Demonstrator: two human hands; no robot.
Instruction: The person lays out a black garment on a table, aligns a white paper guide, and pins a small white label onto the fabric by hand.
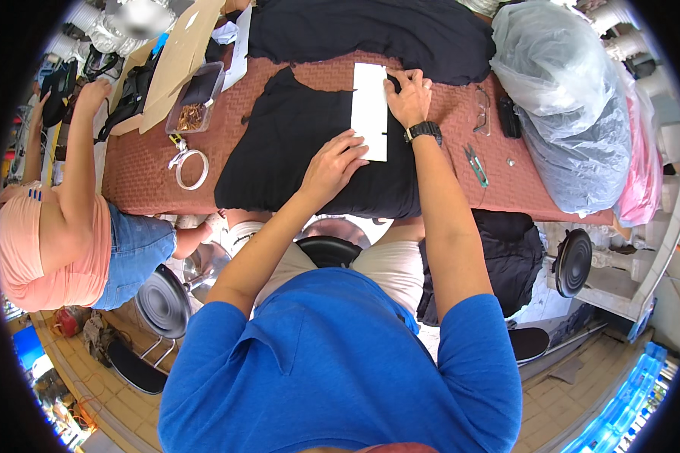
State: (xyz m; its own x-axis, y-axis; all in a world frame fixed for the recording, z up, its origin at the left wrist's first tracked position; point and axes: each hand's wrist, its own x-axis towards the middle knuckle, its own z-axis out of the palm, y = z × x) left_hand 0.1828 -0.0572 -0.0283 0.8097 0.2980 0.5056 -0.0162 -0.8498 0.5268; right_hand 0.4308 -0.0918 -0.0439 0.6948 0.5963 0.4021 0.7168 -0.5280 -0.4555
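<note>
A black garment (279,143) lies flat on the table in front of me, with a curved neckline at its far edge. On it rests a long white card (369,113) with small dark notches along its sides. My left hand (335,167) lies with fingers extended, the fingertips on the card's lower left edge. Beside the card's upper right edge, my right hand (409,97) presses down on the black fabric, fingers apart and thumb near the card. A black watch (423,132) is on my right wrist.
Black fabric (370,34) lies across the table's far side. Green thread snips (476,166), eyeglasses (482,112) and large plastic bags (567,106) are to the right. At left are a white ring (192,171), a clear box (195,102) of brass-coloured pieces, cardboard (181,64) and another person (60,241).
</note>
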